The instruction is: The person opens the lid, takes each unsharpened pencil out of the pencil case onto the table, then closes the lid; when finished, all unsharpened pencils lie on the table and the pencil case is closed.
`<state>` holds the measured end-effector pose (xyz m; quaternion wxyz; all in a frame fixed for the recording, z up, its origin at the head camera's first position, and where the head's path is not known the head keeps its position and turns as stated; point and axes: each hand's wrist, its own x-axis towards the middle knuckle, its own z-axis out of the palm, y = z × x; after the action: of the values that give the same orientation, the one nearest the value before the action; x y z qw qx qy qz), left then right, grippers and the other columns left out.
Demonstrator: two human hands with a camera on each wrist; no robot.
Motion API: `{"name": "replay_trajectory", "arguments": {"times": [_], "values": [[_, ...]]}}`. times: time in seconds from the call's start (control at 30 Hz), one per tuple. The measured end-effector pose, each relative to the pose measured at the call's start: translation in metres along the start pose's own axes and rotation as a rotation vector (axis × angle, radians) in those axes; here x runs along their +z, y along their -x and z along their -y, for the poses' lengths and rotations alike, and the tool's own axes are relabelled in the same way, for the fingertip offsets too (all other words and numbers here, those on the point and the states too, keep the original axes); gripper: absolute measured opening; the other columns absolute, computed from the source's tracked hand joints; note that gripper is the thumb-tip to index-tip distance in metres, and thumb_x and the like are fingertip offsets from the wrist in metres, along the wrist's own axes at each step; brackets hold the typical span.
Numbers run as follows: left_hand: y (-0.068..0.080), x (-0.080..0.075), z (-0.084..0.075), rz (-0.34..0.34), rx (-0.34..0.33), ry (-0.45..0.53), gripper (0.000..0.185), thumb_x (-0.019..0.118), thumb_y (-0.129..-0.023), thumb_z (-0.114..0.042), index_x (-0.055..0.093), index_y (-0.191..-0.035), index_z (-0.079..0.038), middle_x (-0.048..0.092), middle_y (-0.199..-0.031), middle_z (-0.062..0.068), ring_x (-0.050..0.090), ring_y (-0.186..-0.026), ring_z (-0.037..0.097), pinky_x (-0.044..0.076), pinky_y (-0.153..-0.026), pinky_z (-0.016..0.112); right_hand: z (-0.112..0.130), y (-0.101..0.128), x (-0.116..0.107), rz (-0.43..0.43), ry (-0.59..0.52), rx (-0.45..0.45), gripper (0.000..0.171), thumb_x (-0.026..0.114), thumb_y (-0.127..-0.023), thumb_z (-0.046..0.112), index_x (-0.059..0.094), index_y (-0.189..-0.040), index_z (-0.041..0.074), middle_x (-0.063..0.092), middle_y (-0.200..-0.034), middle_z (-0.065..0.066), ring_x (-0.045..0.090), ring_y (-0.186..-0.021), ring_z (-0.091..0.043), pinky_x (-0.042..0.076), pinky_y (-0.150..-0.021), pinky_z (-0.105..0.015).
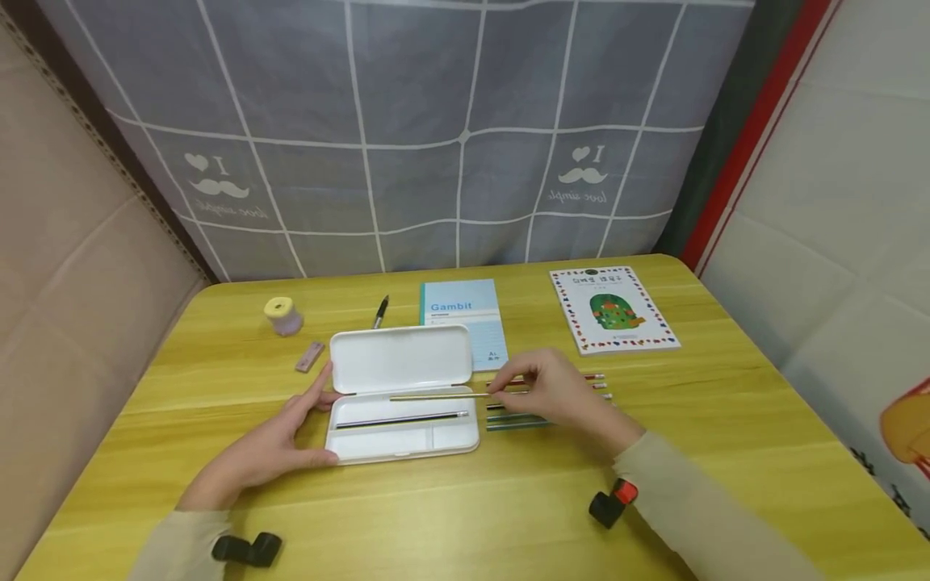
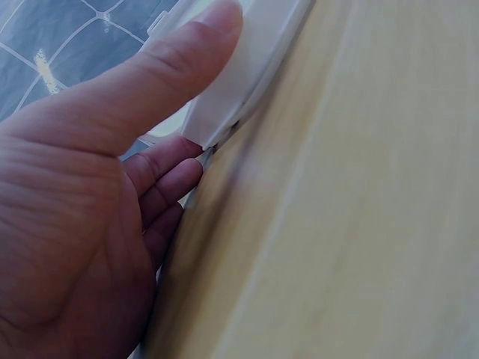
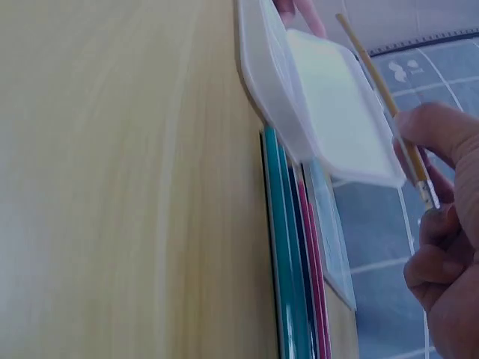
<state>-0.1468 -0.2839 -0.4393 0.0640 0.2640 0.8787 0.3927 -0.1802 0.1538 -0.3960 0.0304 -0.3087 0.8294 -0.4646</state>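
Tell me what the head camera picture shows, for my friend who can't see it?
A person's right hand pinches a yellow pencil over an open white pencil case on a yellow wooden table, while the left hand steadies the case's left side. One dark pencil lies inside the case; more pencils, a blue notebook and a picture book lie nearby.

Loose pencils point(image 1: 541, 403) partly hidden behind the right hand point(image 1: 559, 399).

Pencils point(image 1: 548, 401) probably tight beside case point(image 1: 402, 428)
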Motion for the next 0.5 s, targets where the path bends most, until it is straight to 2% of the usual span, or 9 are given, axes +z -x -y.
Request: {"name": "replay_trajectory", "arguments": {"times": [0.17,0.23,0.4,0.5], "values": [[0.001,0.000,0.001,0.004,-0.015,0.005,0.126,0.089,-0.083,-0.031,-0.002,-0.169,-0.024,0.054,-0.150,0.008,0.041,-0.131,0.006,0.012,-0.107,0.001,-0.011,0.021,-0.019,-0.026,-0.057,-0.015,0.012,0.083,-0.088,0.002,0.084,-0.094,0.012,0.077,-0.095,0.003,0.050,-0.066,-0.018,0.037,-0.056,-0.022],[0.001,0.000,0.001,0.008,-0.024,0.013,0.125,0.089,-0.084,-0.031,-0.002,-0.169,-0.026,0.054,-0.150,0.008,0.040,-0.132,0.006,0.012,-0.106,0.000,-0.015,0.028,-0.024,-0.034,-0.075,-0.026,0.010,0.083,-0.088,0.003,0.084,-0.094,0.011,0.078,-0.096,0.002,0.052,-0.068,-0.020,0.037,-0.055,-0.023],[0.000,0.001,0.000,0.014,-0.029,0.026,0.124,0.088,-0.085,-0.031,-0.003,-0.169,-0.027,0.052,-0.152,0.008,0.038,-0.132,0.005,0.013,-0.105,0.000,-0.026,0.043,-0.033,-0.020,-0.124,-0.106,0.009,0.080,-0.088,-0.003,0.083,-0.094,0.003,0.078,-0.095,-0.005,0.067,-0.081,-0.016,0.053,-0.063,-0.024],[-0.001,0.001,0.000,0.016,-0.028,0.018,0.124,0.088,-0.085,-0.032,-0.003,-0.169,-0.027,0.052,-0.152,0.008,0.039,-0.132,0.004,0.013,-0.105,0.000,-0.033,0.053,-0.038,-0.009,-0.143,-0.157,0.011,0.078,-0.088,-0.008,0.082,-0.094,0.000,0.077,-0.095,-0.008,0.070,-0.088,-0.014,0.057,-0.069,-0.026]]}}
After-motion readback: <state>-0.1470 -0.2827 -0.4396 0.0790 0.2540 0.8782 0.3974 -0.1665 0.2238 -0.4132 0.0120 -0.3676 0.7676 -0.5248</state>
